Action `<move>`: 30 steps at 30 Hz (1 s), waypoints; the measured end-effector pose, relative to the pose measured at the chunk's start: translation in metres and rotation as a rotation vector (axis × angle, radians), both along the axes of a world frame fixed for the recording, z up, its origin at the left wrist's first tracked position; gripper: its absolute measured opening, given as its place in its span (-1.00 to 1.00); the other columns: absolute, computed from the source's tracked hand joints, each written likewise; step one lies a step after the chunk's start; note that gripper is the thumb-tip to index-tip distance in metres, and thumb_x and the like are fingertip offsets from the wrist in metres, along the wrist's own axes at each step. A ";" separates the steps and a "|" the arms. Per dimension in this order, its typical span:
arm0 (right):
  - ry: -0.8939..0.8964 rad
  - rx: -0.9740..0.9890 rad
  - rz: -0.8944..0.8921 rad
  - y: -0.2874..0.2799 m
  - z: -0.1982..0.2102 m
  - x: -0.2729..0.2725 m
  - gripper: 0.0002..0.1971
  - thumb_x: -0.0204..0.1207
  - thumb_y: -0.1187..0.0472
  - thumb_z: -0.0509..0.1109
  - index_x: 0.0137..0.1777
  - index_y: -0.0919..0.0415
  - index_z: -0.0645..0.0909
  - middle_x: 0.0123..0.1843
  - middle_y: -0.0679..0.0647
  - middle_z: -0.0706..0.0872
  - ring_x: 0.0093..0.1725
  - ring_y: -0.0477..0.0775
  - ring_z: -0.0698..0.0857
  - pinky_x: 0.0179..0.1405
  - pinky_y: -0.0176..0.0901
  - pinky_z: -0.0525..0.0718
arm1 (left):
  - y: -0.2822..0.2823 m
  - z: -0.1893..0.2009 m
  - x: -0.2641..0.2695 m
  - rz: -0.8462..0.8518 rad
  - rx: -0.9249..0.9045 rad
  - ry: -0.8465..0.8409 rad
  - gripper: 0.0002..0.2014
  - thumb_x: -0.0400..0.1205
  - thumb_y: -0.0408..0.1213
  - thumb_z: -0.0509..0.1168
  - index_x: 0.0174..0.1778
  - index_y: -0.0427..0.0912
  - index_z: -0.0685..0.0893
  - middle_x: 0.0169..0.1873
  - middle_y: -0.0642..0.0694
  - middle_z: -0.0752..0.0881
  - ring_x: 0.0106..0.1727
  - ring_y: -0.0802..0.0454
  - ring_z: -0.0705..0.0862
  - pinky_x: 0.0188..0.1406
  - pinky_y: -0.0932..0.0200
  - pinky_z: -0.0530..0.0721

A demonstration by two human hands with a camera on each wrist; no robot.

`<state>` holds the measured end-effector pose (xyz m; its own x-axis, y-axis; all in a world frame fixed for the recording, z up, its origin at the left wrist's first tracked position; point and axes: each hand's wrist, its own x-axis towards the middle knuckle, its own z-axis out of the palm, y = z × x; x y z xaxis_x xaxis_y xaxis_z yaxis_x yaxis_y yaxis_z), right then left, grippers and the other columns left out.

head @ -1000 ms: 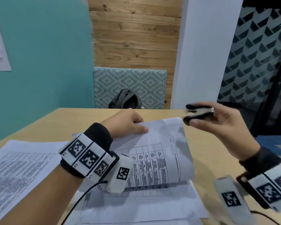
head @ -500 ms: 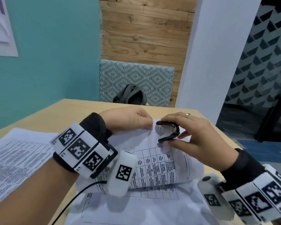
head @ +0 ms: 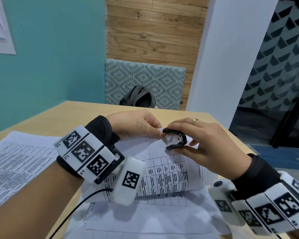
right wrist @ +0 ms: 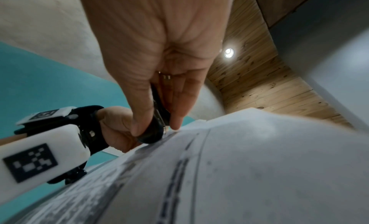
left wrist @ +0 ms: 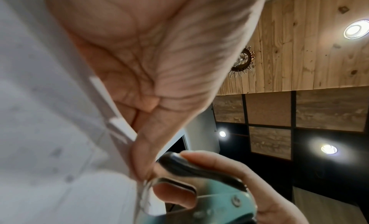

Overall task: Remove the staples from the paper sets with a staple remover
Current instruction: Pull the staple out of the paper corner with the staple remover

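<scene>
A stapled paper set (head: 169, 171) printed with a table lies curled up on the wooden table (head: 62, 116). My left hand (head: 141, 126) pinches its far top corner (left wrist: 127, 132). My right hand (head: 198, 145) grips a black staple remover (head: 174, 138) between thumb and fingers, its metal claws at that corner right beside the left fingertips. In the right wrist view the staple remover (right wrist: 155, 124) touches the paper set (right wrist: 239, 164) at its edge. The left wrist view shows the staple remover (left wrist: 199, 172) just under my left thumb. The staple itself is hidden.
More printed sheets (head: 16, 163) lie at the left of the table, and other sheets (head: 145, 221) sit under the held set. A grey backpack (head: 138, 97) rests on a patterned bench behind the table. A white pillar (head: 231, 57) stands at the right.
My right hand came down and left with the staple remover, from raised in the air to the paper's top corner. My left hand kept its hold on the corner.
</scene>
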<state>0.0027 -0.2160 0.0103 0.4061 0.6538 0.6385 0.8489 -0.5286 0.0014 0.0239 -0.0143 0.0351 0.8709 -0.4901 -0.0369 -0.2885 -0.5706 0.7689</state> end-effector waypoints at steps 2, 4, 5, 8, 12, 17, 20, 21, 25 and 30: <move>-0.046 -0.009 -0.004 0.001 0.000 -0.001 -0.54 0.41 -0.14 0.31 0.17 0.15 0.67 0.09 -0.04 0.76 -0.19 0.11 0.76 -0.46 0.04 0.72 | 0.000 -0.001 0.002 0.007 -0.017 0.031 -0.70 0.60 -0.25 0.30 -0.03 -0.50 0.68 -0.36 -0.03 0.54 -0.34 0.19 0.44 -0.23 0.36 0.40; -0.102 -0.030 -0.013 0.001 0.000 -0.001 -0.58 0.41 -0.12 0.32 0.14 0.14 0.69 0.05 -0.04 0.77 -0.29 0.12 0.74 -0.52 0.01 0.70 | -0.001 -0.002 0.003 0.008 -0.045 0.057 -0.75 0.63 -0.34 0.25 -0.05 -0.53 0.66 -0.32 -0.10 0.54 -0.33 0.19 0.46 -0.21 0.39 0.41; -0.131 -0.046 -0.021 0.002 0.000 -0.002 -0.59 0.42 -0.10 0.33 0.13 0.13 0.69 0.04 -0.04 0.78 -0.33 0.12 0.73 -0.55 -0.01 0.68 | -0.001 -0.002 0.003 0.011 -0.057 0.074 -0.77 0.64 -0.38 0.22 -0.06 -0.54 0.64 -0.30 -0.13 0.55 -0.32 0.20 0.48 -0.22 0.44 0.43; -0.176 -0.093 -0.030 0.002 0.000 -0.003 -0.62 0.43 -0.06 0.29 0.12 0.13 0.70 0.02 -0.04 0.79 -0.31 0.17 0.77 -0.57 -0.04 0.67 | -0.001 -0.002 0.004 -0.012 -0.073 0.112 -0.68 0.65 -0.42 0.17 0.03 -0.73 0.54 -0.17 -0.27 0.50 -0.12 -0.01 0.43 -0.08 0.44 0.45; -0.225 -0.148 -0.061 0.003 0.003 -0.004 -0.65 0.39 -0.02 0.31 0.06 0.15 0.71 -0.05 -0.01 0.80 -0.35 0.19 0.76 -0.63 0.00 0.65 | -0.004 -0.002 0.004 -0.038 -0.103 0.128 -0.70 0.64 -0.42 0.16 0.02 -0.70 0.56 -0.16 -0.27 0.52 -0.13 0.03 0.45 -0.08 0.52 0.51; -0.215 -0.122 -0.051 0.002 0.002 -0.003 -0.67 0.34 0.03 0.43 0.05 0.16 0.71 -0.05 -0.01 0.80 -0.30 0.19 0.77 -0.58 0.02 0.67 | -0.005 -0.001 0.003 -0.048 -0.171 0.139 -0.83 0.64 -0.42 0.17 -0.14 -0.42 0.64 -0.29 -0.09 0.62 -0.31 0.27 0.57 -0.17 0.56 0.53; -0.206 -0.115 -0.035 0.001 0.002 -0.003 -0.70 0.36 0.06 0.44 0.04 0.17 0.72 -0.06 -0.01 0.80 -0.28 0.17 0.77 -0.55 -0.01 0.67 | -0.005 -0.001 0.003 -0.046 -0.172 0.127 -0.84 0.64 -0.43 0.18 -0.11 -0.44 0.63 -0.29 -0.10 0.62 -0.32 0.28 0.57 -0.20 0.56 0.51; -0.211 -0.118 -0.032 0.001 0.002 -0.003 -0.71 0.36 0.07 0.44 0.04 0.18 0.72 -0.08 0.00 0.80 -0.29 0.16 0.77 -0.55 -0.04 0.67 | -0.005 -0.001 0.002 -0.047 -0.162 0.125 -0.84 0.64 -0.43 0.18 -0.11 -0.43 0.63 -0.31 -0.08 0.60 -0.33 0.28 0.55 -0.21 0.56 0.50; -0.226 -0.130 -0.038 0.001 0.003 -0.005 -0.75 0.36 0.08 0.42 -0.03 0.18 0.73 -0.14 0.00 0.80 -0.33 0.15 0.75 -0.57 -0.08 0.65 | -0.005 0.000 0.001 -0.055 -0.147 0.128 -0.82 0.63 -0.40 0.20 -0.06 -0.46 0.64 -0.29 -0.08 0.60 -0.28 0.24 0.54 -0.18 0.55 0.50; -0.240 -0.114 -0.053 0.001 0.003 -0.006 -0.77 0.32 0.10 0.50 -0.07 0.19 0.73 -0.19 0.01 0.79 -0.37 0.17 0.74 -0.60 -0.06 0.63 | -0.005 0.000 0.001 -0.060 -0.163 0.127 -0.77 0.64 -0.40 0.19 0.02 -0.53 0.64 -0.21 -0.12 0.64 -0.22 0.23 0.57 -0.14 0.55 0.52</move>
<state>-0.0036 -0.2148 0.0138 0.2876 0.7090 0.6439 0.7881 -0.5572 0.2615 0.0247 -0.0198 0.0351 0.8335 -0.5492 -0.0605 -0.2132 -0.4207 0.8818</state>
